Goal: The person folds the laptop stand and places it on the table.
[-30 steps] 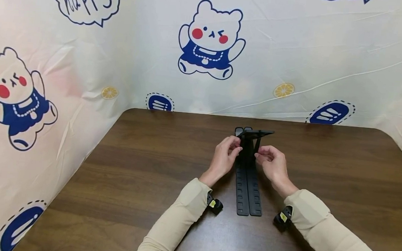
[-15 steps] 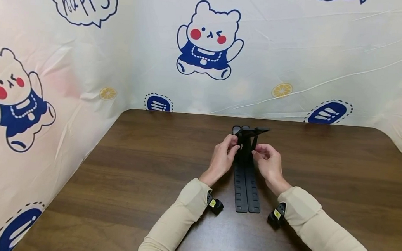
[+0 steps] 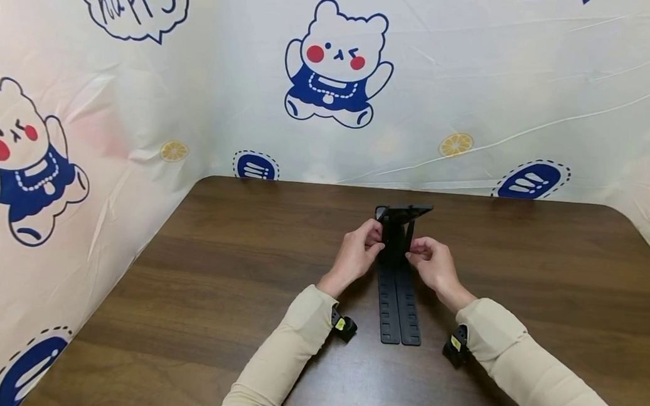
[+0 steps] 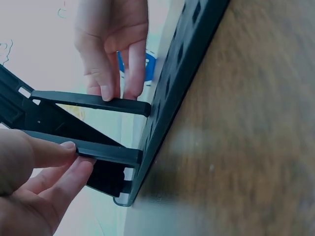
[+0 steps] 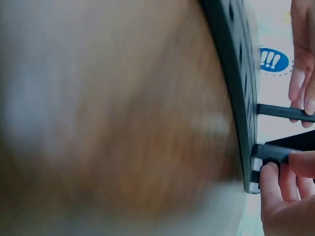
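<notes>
A black folding stand [image 3: 401,312] lies on the table, its base two long slotted strips side by side. Its tilted upper plate [image 3: 415,212] rises at the far end on two narrow support legs. On the left, my left hand [image 3: 357,250] pinches one leg between thumb and fingers; the left wrist view shows that leg [image 4: 106,151] ending at the base slots. From the other side, my right hand [image 3: 438,269] pinches the second leg [image 4: 88,100]. In the right wrist view, the right fingers [image 5: 273,189] are close to the slotted base.
A brown wooden table [image 3: 241,272] lies under the stand. Behind and to the left hangs a pale curtain [image 3: 243,84] with bear prints. Each sleeved wrist carries a small black camera, the left camera [image 3: 344,327] beside the base strips.
The upper plate has shifted slightly left in the head view. Both hands have come slightly nearer to the person since half a second ago, still pinching the legs.
</notes>
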Available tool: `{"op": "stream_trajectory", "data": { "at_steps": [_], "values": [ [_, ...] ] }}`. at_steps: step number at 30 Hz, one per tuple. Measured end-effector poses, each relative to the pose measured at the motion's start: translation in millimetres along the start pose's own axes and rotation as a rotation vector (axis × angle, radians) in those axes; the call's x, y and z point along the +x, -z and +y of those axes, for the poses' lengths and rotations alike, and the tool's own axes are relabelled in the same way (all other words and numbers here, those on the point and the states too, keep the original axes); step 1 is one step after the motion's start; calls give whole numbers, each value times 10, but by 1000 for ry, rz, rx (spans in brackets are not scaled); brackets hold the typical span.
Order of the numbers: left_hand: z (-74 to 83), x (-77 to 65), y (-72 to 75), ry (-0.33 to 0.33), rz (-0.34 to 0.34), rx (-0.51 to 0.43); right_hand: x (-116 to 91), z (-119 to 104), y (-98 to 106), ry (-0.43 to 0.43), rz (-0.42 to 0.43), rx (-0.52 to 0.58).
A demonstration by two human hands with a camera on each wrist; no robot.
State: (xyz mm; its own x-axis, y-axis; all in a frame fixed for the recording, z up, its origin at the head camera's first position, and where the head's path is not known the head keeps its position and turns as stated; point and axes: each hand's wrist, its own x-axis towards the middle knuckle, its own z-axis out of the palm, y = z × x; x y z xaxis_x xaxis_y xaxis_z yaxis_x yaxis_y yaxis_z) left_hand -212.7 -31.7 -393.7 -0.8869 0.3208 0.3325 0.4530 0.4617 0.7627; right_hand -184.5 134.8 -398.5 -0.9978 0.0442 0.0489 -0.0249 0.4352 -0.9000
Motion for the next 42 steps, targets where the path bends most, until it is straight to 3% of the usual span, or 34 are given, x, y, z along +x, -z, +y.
{"op": "stream_trajectory", "data": {
  "at_steps": [7,14,23,35,42],
  "values": [
    [22,11,-12,-34,5,61,24,-8,52,-25,-41,1],
    [44,28,-22,-52,46,112,62,-27,25,-66,-4,75],
    [23,33,-44,-11,10,163,94,-15,-10,-136,1,117],
    [-46,54,-35,5,6,114,119,-23,-37,-150,-5,142],
    [-68,76,-35,4,67,99,128,-46,-83,-197,31,238]
  ]
}}
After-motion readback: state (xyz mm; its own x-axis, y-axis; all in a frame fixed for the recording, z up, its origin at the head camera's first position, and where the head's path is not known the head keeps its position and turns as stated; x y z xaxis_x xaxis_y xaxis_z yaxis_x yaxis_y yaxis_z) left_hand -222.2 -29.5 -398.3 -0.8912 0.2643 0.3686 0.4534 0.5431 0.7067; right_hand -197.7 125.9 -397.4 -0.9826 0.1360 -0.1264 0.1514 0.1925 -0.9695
